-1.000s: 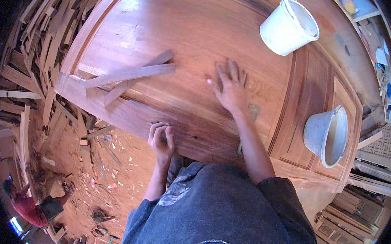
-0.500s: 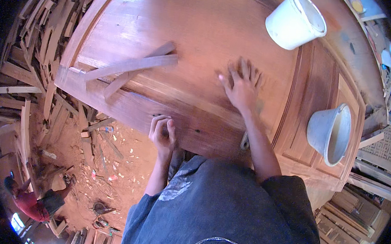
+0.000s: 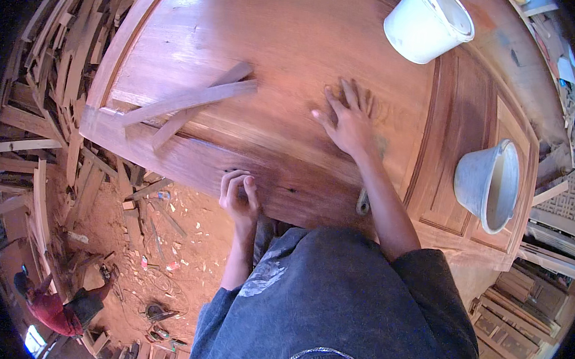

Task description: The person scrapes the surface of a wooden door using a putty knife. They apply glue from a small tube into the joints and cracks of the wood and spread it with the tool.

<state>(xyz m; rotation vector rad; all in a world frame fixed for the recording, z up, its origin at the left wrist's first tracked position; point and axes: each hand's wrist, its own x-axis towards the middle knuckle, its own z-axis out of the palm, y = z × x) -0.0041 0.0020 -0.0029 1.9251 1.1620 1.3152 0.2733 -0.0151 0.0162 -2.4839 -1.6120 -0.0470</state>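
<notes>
Wooden panel: I have the broad reddish wooden panel [image 3: 270, 41] in front of the wearer's body, its near edge close to the dark shirt [image 3: 339, 296].
Right hand: the right hand [image 3: 350, 127] lies over the panel's flat face, fingers spread; I can make out nothing gripped in it.
Left hand: the left hand [image 3: 238, 193] is at the near edge, fingers curled (whether they pinch anything, I cannot tell from here).
Crossed strips: two wooden strips [image 3: 203, 99] lie one over the other on the panel, left of the right hand.
Buckets: I see a white bucket [image 3: 418, 32] toward the far side and a grey bucket [image 3: 475, 182] on the right-hand part.
Left surroundings: piled timber [image 3: 76, 51], and a person in red [image 3: 53, 311] lower down.
</notes>
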